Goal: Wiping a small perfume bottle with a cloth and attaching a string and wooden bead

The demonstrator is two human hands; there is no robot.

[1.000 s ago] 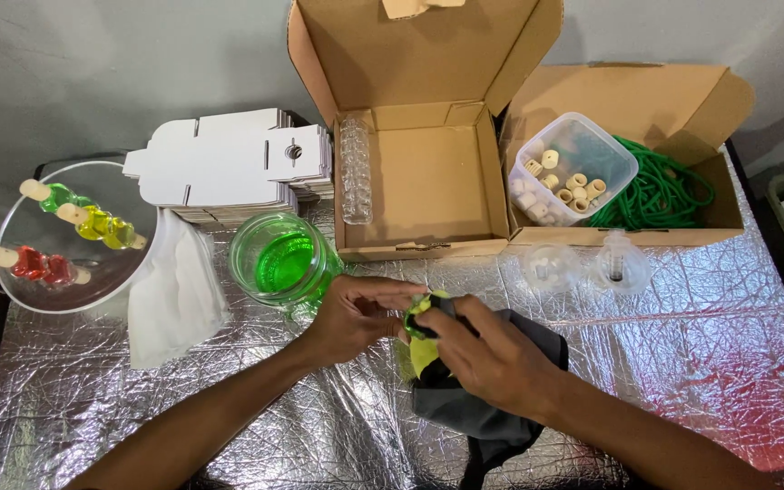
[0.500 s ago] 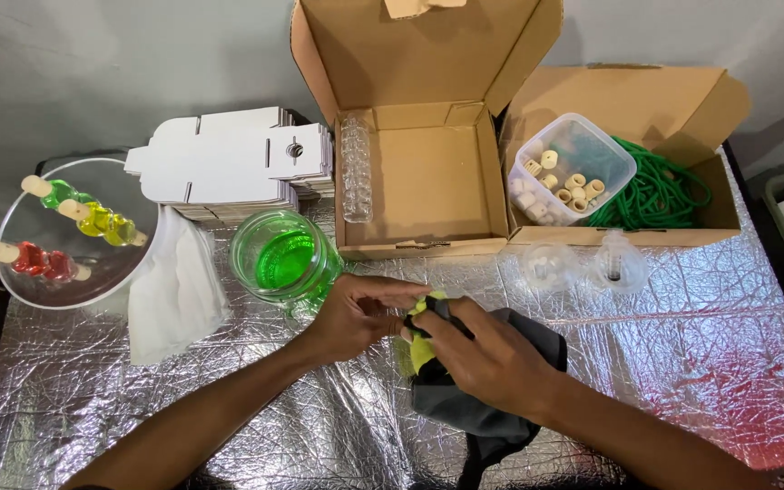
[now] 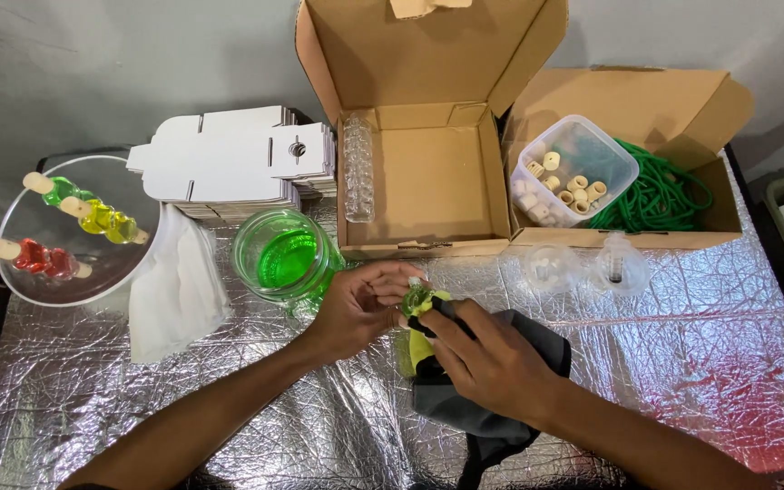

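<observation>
Ctr frame: my left hand (image 3: pixel 356 308) pinches small green bottle (image 3: pixel 413 298) steady; my right hand (image 3: pixel 492 358), clamped on grey-yellow cloth (image 3: pixel 465 390), wipes it w/ cloth.

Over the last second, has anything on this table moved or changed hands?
Hardly anything. The left hand and right hand stay together over the dark cloth, working a small green item with a yellow-green cloth; only the fingers shifted slightly. Nothing was picked up or let go. The green jar, open cardboard box, tub of corks and bowl lie unmoved.
</observation>
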